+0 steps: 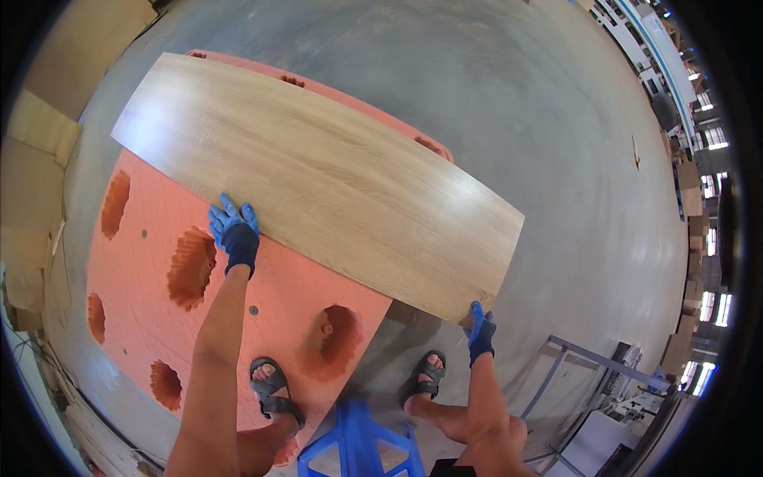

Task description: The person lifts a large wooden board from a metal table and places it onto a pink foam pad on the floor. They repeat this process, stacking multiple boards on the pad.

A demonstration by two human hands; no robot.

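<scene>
A long wood-grain board (318, 175) lies slantwise across an orange plastic pallet (238, 270), its right end sticking out past the pallet over the floor. Both my hands wear blue gloves with dark cuffs. On the board's near edge, left of its middle, rests my left hand (234, 228), fingers spread and pressed on the surface. My right hand (479, 330) grips the board at its near right corner, thumb on top; the fingers beneath are hidden.
Large oval holes (191, 268) break the pallet's surface. A blue plastic stool (358, 441) stands between my sandalled feet, one on the pallet, one on the concrete floor (572, 215). To the right are a metal frame (608, 364) and machinery; brown panels (79, 56) line the left.
</scene>
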